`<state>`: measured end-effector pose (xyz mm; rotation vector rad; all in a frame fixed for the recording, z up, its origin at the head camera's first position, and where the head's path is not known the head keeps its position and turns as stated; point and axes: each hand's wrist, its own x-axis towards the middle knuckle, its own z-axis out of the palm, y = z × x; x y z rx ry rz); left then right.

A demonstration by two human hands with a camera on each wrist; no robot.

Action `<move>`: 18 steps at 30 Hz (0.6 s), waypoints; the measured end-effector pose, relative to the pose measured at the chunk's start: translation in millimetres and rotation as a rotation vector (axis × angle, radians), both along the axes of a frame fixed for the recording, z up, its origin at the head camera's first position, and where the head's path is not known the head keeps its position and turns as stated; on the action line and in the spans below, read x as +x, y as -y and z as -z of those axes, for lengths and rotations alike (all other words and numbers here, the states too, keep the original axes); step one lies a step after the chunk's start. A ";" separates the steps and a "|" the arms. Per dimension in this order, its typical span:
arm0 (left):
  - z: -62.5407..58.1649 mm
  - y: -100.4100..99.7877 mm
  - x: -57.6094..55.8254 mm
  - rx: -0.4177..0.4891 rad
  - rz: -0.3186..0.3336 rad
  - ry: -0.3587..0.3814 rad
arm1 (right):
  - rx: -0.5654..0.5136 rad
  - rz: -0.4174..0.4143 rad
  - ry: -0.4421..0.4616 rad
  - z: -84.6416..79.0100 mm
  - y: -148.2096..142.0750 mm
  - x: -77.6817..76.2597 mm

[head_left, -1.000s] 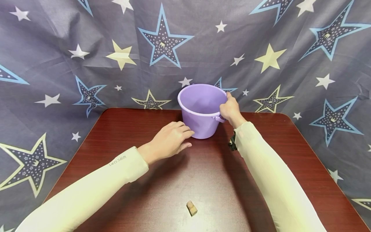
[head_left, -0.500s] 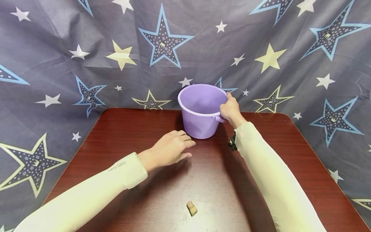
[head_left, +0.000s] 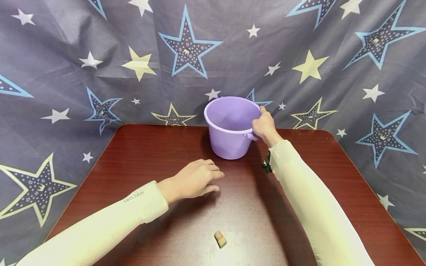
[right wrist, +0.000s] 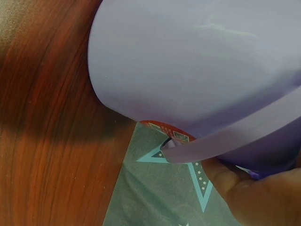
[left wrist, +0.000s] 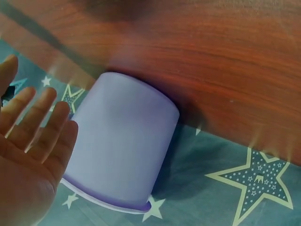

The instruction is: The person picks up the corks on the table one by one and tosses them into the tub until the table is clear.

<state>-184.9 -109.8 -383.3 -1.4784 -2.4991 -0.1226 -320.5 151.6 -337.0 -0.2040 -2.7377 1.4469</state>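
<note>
A purple bucket (head_left: 229, 144) stands upright at the far edge of the table, its mouth facing up. My right hand (head_left: 265, 127) grips the bucket's rim on the right side; in the right wrist view the fingers (right wrist: 225, 179) curl at the rim beside the bucket's handle (right wrist: 244, 134). My left hand (head_left: 196, 179) hovers over the table in front and to the left of the bucket, holding nothing. The left wrist view shows its fingers (left wrist: 51, 122) loosely extended, apart from the bucket. Closer to me, a small cork (head_left: 220, 239) lies on the table.
The reddish-brown wooden table (head_left: 149, 147) has rounded far corners. Right behind it hangs a grey curtain (head_left: 233, 48) printed with stars, close to the bucket. A red label (right wrist: 164, 128) shows on the bucket's side.
My left hand has drawn back from the bucket's lower side toward me. The right hand, the bucket and the cork have stayed in place.
</note>
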 end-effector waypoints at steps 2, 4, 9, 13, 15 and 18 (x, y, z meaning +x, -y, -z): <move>1.0 0.2 1.8 -0.011 0.005 0.025 | 0.000 0.000 0.003 -0.3 0.3 0.3; 2.2 0.5 3.2 -0.014 0.010 0.050 | 0.000 -0.001 0.005 -0.2 0.5 0.1; 5.3 0.6 6.0 -0.023 0.019 0.088 | -0.002 -0.004 0.002 -0.3 0.1 -0.1; 7.2 0.4 8.7 -0.050 0.036 0.111 | 0.004 -0.006 -0.001 0.4 -0.5 -0.5; 7.4 -0.5 10.8 -0.069 0.046 0.122 | 0.006 -0.007 -0.002 0.5 -0.6 -0.4; 8.7 -1.9 13.8 -0.092 0.068 0.136 | 0.001 -0.005 -0.003 0.9 -0.8 -0.7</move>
